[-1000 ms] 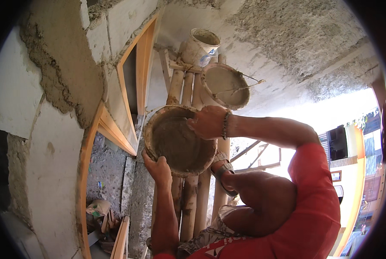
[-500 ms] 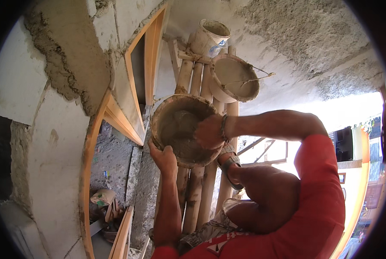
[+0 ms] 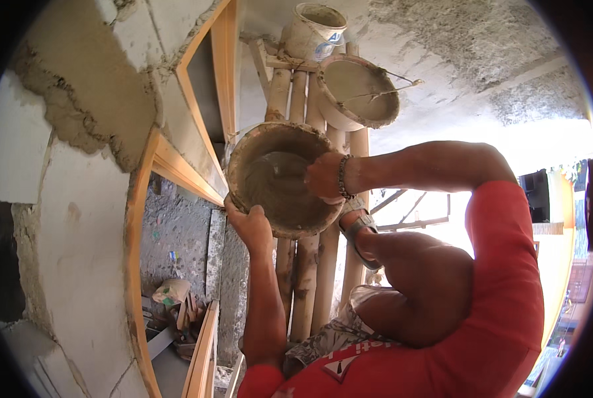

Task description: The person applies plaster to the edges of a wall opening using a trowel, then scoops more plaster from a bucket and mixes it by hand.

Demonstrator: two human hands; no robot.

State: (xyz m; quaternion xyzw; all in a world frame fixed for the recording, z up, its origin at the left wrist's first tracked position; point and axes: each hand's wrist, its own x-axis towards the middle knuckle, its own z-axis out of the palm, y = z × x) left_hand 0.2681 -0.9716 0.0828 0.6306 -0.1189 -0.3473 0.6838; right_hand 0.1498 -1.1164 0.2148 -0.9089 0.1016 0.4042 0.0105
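A round, mud-caked bucket (image 3: 248, 147) with wet grey mortar (image 3: 278, 178) in it stands tilted toward me on the bamboo poles. My left hand (image 3: 251, 225) grips its lower left rim, thumb over the edge. Inside the bucket's right side, my right hand (image 3: 324, 178) is closed just above the mortar, a dark bracelet round its wrist. Whatever that hand holds is hidden by the fist and the mortar. Swirled marks show in the mortar left of the fist.
Behind stand another bucket (image 3: 357, 89) of grey mix with a wire handle and a white pail (image 3: 316, 33). Bamboo poles (image 3: 304, 285) form the platform under me. Left are an orange wooden frame (image 3: 134, 265) and a block wall (image 3: 77, 265). Rubble lies below.
My right fist has shifted slightly within the bucket, and the mortar's surface has a new swirl. My left hand keeps its hold on the rim. The whole view has shifted a little.
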